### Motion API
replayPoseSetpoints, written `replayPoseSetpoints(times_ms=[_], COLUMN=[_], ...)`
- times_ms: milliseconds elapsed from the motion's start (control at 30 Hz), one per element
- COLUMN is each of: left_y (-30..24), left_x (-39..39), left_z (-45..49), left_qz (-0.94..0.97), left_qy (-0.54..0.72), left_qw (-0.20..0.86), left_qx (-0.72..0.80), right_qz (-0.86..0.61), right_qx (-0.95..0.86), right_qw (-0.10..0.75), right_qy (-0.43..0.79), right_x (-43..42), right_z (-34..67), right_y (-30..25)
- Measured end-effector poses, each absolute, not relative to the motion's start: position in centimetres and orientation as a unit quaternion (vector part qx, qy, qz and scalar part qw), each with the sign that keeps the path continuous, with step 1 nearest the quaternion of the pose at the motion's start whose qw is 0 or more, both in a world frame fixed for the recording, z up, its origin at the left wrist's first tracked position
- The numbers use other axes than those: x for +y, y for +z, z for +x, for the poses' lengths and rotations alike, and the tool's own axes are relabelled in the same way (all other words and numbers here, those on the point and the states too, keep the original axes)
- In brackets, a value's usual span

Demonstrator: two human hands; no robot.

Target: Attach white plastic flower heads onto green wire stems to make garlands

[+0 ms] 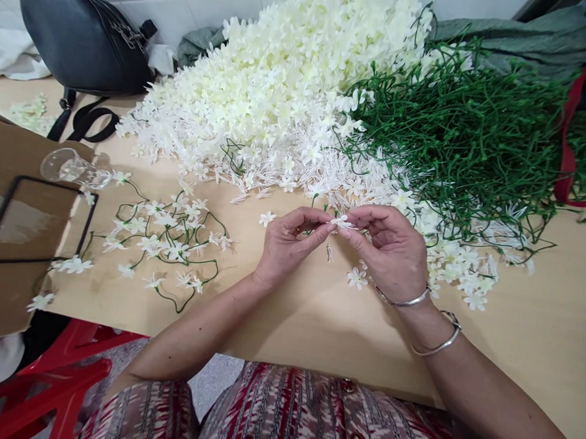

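Over the wooden table (pixel 325 321), my left hand (pixel 288 242) and my right hand (pixel 390 248) meet fingertip to fingertip. Both are pinched closed on one small white artificial flower (pixel 342 223) between them. A thin green stem (pixel 309 229) shows under the left fingers. Behind the hands lies a big heap of white flower heads (pixel 279 85), and to its right a tangle of green plastic stems (pixel 463 130). Loose single flowers (pixel 356 278) lie just below my right hand. Two silver bangles (pixel 421 324) ring my right wrist.
Finished green sprigs with white flowers (pixel 169 243) lie at the left. A cardboard box (pixel 14 223) with a black frame sits at the far left, a clear cup (pixel 70 166) beside it. A black bag (pixel 85 44) stands at the back left. A red stool (pixel 53 388) is below.
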State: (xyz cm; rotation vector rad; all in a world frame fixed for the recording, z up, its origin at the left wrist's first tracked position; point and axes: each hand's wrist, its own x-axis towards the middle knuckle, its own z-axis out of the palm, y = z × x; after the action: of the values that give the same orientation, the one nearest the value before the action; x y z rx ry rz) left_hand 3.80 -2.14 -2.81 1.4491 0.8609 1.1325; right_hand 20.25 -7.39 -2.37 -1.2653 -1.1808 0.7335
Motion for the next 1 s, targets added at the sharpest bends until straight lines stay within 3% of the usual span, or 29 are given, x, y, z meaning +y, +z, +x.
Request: replayPoseSetpoints(times_ms=[400,667,1000], left_y=[-2.2,-1.9,-2.2], left_x=[-2.7,-2.3,-2.4], left_z=[4.0,3.9,4.1], left_qz=[0.621,0.498,0.517], left_qy=[0.470,0.442,0.431], left_qw=[0.512,0.618,0.607], left_qx=[0.361,0.418,0.424], right_qz=[-0.529,-0.533,-0.554], right_qx=[-0.618,-0.532,-0.514], right_qw=[0.573,0.626,0.614], right_qy=[0.101,0.201,0.226], right_x=[-7.2,-7.2,-7.5], right_z=[20.0,20.1,19.0], right_y=[-2.3,-2.6,-2.0])
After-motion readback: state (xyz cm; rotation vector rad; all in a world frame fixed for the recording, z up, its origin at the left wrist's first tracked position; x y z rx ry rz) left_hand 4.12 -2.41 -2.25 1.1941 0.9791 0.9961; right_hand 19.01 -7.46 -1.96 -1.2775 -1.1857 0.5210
